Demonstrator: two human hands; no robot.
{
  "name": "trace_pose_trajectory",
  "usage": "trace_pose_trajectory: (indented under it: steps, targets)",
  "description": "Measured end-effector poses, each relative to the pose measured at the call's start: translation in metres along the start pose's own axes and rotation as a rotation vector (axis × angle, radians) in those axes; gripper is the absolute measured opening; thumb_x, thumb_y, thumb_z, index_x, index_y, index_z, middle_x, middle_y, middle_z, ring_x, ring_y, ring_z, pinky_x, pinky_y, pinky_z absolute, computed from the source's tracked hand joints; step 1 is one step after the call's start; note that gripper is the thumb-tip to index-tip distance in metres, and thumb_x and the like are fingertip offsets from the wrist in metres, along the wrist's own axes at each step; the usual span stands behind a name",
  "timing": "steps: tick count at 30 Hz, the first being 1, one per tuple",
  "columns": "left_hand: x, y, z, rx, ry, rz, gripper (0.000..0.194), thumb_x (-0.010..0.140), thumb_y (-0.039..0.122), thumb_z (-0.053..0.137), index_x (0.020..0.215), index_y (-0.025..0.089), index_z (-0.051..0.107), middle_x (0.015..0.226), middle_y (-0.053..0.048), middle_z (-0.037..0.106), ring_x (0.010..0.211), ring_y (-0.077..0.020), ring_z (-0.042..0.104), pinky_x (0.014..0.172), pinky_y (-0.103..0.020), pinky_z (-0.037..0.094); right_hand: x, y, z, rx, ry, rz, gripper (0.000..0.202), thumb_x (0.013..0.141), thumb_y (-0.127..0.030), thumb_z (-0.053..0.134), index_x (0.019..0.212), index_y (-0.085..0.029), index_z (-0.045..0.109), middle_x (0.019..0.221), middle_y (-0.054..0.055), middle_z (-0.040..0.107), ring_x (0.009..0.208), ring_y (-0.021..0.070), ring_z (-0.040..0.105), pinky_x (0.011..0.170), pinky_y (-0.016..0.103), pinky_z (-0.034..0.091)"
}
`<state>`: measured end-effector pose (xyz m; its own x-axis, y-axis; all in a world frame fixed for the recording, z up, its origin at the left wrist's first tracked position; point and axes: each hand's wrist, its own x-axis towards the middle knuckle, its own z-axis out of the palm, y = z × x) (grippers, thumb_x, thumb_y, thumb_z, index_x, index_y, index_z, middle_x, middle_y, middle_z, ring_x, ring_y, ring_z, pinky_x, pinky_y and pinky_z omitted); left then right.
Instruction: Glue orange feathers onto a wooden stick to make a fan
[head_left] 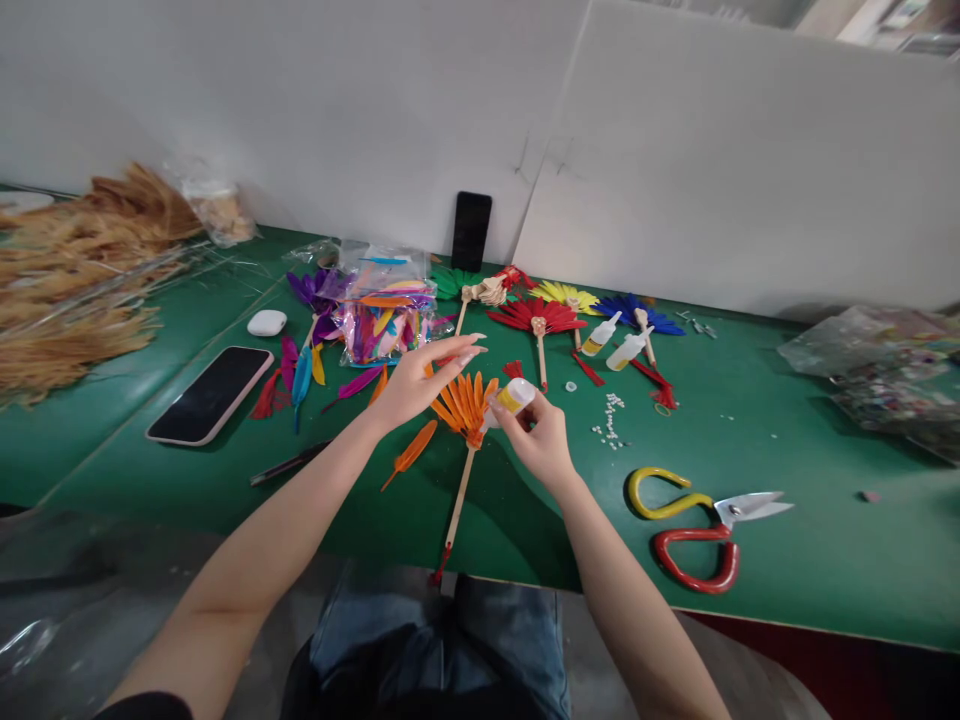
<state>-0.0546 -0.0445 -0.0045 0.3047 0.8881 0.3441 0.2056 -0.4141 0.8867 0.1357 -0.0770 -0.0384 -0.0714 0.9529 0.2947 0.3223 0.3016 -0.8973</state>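
An orange feather fan (466, 402) with a wooden stick handle and a red tassel lies on the green table in front of me. My right hand (538, 440) grips a small glue bottle (516, 396), tilted with its nozzle down toward the fan's base. Above the fan's left side hovers my left hand (429, 380), fingers stretched out to the right; I see nothing held in it. A loose orange feather (411, 450) rests left of the handle. Two more glue bottles (601, 335) are beyond my right hand, near a scatter of small white beads (613, 420).
Red (537, 318), yellow, green and blue fans lie at the back. Scissors (720, 520) sit at right, a bead bag (885, 370) farther off. Leftward are a phone (211, 395), a white case (267, 323), a bag of feathers (386, 320) and dried straw (82, 270). Another phone (472, 231) leans upright.
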Motion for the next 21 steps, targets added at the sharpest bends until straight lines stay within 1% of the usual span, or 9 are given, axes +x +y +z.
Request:
trace_pose_trajectory:
  steps: [3, 5, 9, 12, 14, 17, 19, 21]
  targets:
    - [0.000, 0.000, -0.001, 0.020, 0.007, 0.007, 0.035, 0.092, 0.035, 0.048, 0.125, 0.026, 0.054, 0.119, -0.004, 0.064, 0.115, -0.0190, 0.056, 0.100, -0.037, 0.045, 0.000, -0.002, 0.000, 0.067, 0.025, 0.016, 0.029, 0.076, -0.043, 0.065, 0.084, -0.015, 0.064, 0.057, -0.003, 0.052, 0.046, 0.0078, 0.035, 0.043, 0.022, 0.028]
    - [0.000, 0.000, -0.002, 0.039, 0.025, 0.013, 0.035, 0.092, 0.035, 0.048, 0.125, 0.025, 0.055, 0.117, -0.004, 0.065, 0.115, -0.0190, 0.056, 0.099, -0.037, 0.045, 0.001, -0.005, -0.001, 0.177, 0.055, 0.047, 0.031, 0.076, -0.044, 0.065, 0.086, -0.015, 0.066, 0.057, -0.003, 0.052, 0.045, 0.0078, 0.037, 0.042, 0.022, 0.029]
    - [0.001, -0.002, -0.005, 0.073, 0.065, 0.004, 0.035, 0.092, 0.037, 0.048, 0.124, 0.025, 0.055, 0.114, -0.004, 0.067, 0.114, -0.0201, 0.057, 0.096, -0.037, 0.047, 0.006, -0.014, -0.010, 0.511, 0.133, 0.152, 0.032, 0.079, -0.047, 0.061, 0.086, -0.016, 0.066, 0.044, -0.007, 0.041, 0.037, 0.0069, 0.034, 0.035, 0.021, 0.025]
    - [0.001, -0.001, -0.005, 0.071, 0.057, 0.014, 0.034, 0.093, 0.038, 0.045, 0.123, 0.025, 0.055, 0.115, -0.004, 0.066, 0.115, -0.0196, 0.056, 0.095, -0.036, 0.047, 0.006, -0.020, -0.018, 0.736, 0.101, 0.201, 0.032, 0.079, -0.048, 0.061, 0.084, -0.017, 0.066, 0.041, -0.009, 0.035, 0.036, 0.0071, 0.036, 0.033, 0.020, 0.026]
    - [0.001, 0.001, -0.005, 0.084, 0.043, 0.038, 0.033, 0.094, 0.039, 0.043, 0.119, 0.025, 0.059, 0.116, -0.004, 0.066, 0.115, -0.0189, 0.055, 0.097, -0.035, 0.045, 0.003, -0.022, -0.022, 0.858, 0.045, 0.261, 0.033, 0.077, -0.049, 0.063, 0.087, -0.017, 0.066, 0.043, -0.009, 0.036, 0.037, 0.0066, 0.037, 0.034, 0.019, 0.028]
    - [0.000, 0.006, -0.003, 0.149, 0.019, 0.071, 0.034, 0.095, 0.041, 0.038, 0.110, 0.024, 0.064, 0.119, -0.003, 0.063, 0.121, -0.0194, 0.050, 0.102, -0.036, 0.039, -0.006, -0.024, -0.022, 0.998, -0.016, 0.388, 0.041, 0.071, -0.055, 0.065, 0.089, -0.018, 0.065, 0.049, -0.006, 0.046, 0.040, 0.0062, 0.040, 0.033, 0.017, 0.026]
    - [-0.001, 0.010, -0.002, 0.197, -0.041, 0.108, 0.036, 0.094, 0.046, 0.039, 0.109, 0.026, 0.064, 0.121, -0.002, 0.062, 0.127, -0.0207, 0.043, 0.106, -0.039, 0.034, -0.012, -0.024, -0.020, 1.038, -0.002, 0.456, 0.043, 0.071, -0.059, 0.063, 0.086, -0.018, 0.064, 0.050, -0.004, 0.050, 0.040, 0.0070, 0.043, 0.031, 0.016, 0.023]
    - [-0.002, 0.012, -0.003, 0.232, -0.128, 0.170, 0.040, 0.089, 0.055, 0.045, 0.113, 0.028, 0.063, 0.124, -0.002, 0.060, 0.131, -0.0224, 0.038, 0.109, -0.042, 0.029, -0.016, -0.024, -0.020, 1.055, 0.048, 0.489, 0.042, 0.073, -0.057, 0.061, 0.084, -0.017, 0.064, 0.047, -0.003, 0.050, 0.040, 0.0078, 0.045, 0.030, 0.015, 0.021]
